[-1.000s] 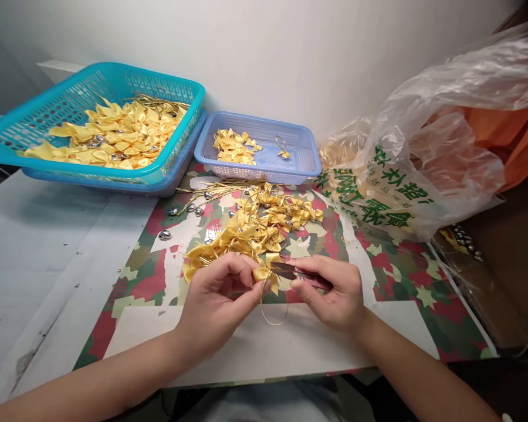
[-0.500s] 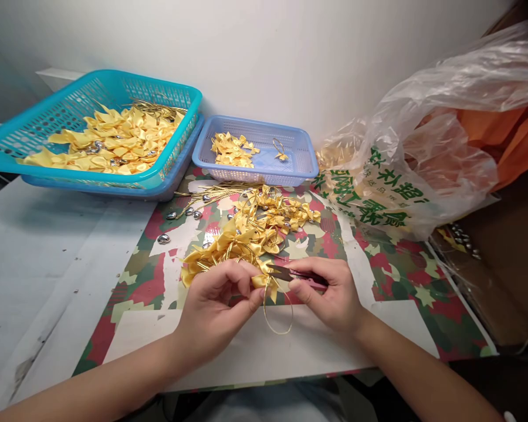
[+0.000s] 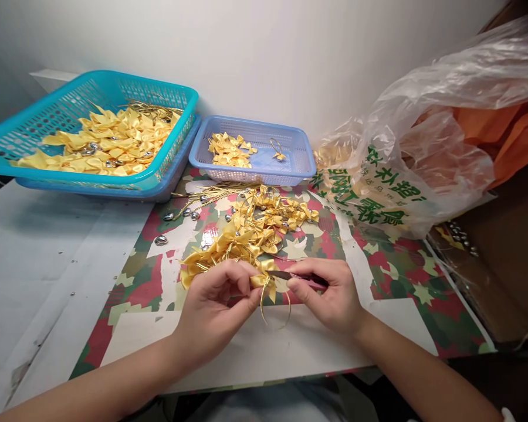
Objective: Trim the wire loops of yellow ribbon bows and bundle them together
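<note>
Between thumb and fingers, my left hand (image 3: 220, 302) pinches a yellow ribbon bow (image 3: 265, 281) with gold cord hanging below it. My right hand (image 3: 328, 293) is closed around a small cutter with dark blades (image 3: 281, 274) and a pinkish handle, its tip touching the bow. The blades look closed. Behind my left hand lies a heap of yellow bows (image 3: 237, 240) with gold cords. Silver bells (image 3: 161, 240) are scattered left of the heap, beside a bundle of gold cords (image 3: 220, 191).
A turquoise basket (image 3: 158, 170) full of bows, bells and cords stands at the back left, stacked on a blue one. A smaller blue basket (image 3: 297, 173) holds more bows. At the right is a clear plastic bag (image 3: 378, 176) with green print.
The cutter's blades have closed at the bow. The cord loop below it has parted into two hanging ends. The view has shifted slightly.
</note>
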A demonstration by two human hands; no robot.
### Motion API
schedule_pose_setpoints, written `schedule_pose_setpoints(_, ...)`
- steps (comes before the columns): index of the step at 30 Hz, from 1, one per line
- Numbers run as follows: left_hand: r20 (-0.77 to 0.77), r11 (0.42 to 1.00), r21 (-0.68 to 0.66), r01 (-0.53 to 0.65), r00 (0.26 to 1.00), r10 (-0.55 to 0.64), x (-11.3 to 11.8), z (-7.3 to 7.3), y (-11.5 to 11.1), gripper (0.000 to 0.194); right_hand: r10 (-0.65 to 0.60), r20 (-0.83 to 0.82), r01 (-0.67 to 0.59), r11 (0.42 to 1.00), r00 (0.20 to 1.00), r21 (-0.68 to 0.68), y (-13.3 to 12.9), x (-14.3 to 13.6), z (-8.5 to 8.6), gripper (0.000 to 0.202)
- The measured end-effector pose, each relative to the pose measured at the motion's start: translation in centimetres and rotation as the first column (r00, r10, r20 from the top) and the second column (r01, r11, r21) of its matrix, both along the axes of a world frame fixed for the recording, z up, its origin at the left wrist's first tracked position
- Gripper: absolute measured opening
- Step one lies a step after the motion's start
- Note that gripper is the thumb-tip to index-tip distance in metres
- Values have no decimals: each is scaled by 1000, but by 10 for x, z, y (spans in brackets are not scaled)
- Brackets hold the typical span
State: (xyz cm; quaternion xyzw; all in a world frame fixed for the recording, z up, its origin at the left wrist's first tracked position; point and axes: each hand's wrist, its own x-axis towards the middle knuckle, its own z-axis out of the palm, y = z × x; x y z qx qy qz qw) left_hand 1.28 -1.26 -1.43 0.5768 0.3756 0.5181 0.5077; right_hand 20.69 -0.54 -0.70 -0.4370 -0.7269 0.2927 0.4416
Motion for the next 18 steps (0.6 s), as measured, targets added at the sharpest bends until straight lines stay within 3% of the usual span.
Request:
schedule_pose_setpoints(7,16,997,-65,-48,999,49,0,1,1,22,-72,-175,44,987,982,-155,3,7,-3,30)
schedule_pose_setpoints(10,13,994,-99,-38,999,39,0,0,1,18,-20,-207,3,997,978,-83,2,4,-4,33)
schedule_pose_setpoints(14,22,987,-146,67,998,-65,1,-3,-2,13,120,-198,-107,991,973,75,-2,-5,-8,15)
schedule_pose_setpoints(18,138,939,-271,212,974,-180,1,-2,-2,13,-17,-220,19,1000,975,9,-1,-2,-7,20)
